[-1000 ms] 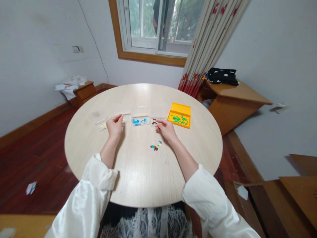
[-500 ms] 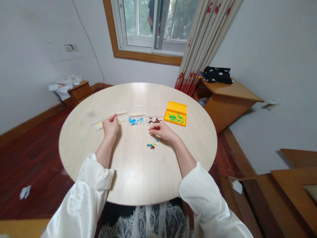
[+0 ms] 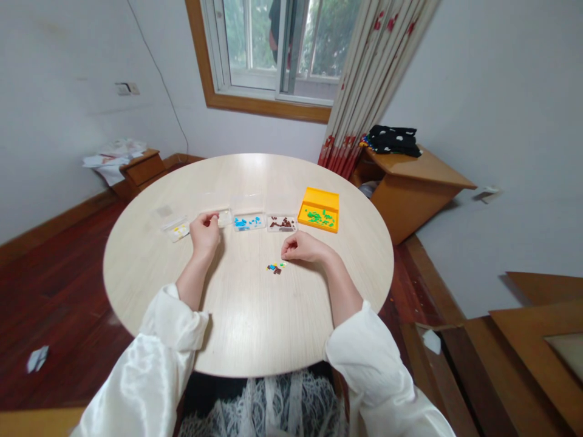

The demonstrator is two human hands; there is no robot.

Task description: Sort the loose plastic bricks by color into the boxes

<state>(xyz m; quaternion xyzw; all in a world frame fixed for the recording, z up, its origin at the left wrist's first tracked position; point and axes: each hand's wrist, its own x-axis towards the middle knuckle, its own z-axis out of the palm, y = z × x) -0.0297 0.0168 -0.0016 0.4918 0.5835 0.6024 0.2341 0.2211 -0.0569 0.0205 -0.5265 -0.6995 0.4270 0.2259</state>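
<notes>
My left hand [image 3: 204, 235] is raised over the left part of the table, its fingertips closed in a pinch; whatever is in them is too small to make out. Beside it lie a clear box with yellow and white pieces [image 3: 181, 230] and another clear box [image 3: 225, 218] with pale pieces, partly covered by the hand. My right hand [image 3: 304, 247] is low over the table with thumb and fingers pinched together, at the right edge of a small pile of mixed bricks [image 3: 276, 268] in brown, blue, yellow and green. What its fingertips hold is hidden.
A clear box of blue bricks [image 3: 248, 222], a clear box of brown bricks [image 3: 282, 223] and a yellow box of green bricks [image 3: 320, 210] stand in a row on the round table [image 3: 246, 328]. A wooden cabinet [image 3: 423, 176] is at the right.
My right hand has come down and towards me from beside the brown bricks' box, its fingers closing at the pile's right side. My left hand stays almost in place.
</notes>
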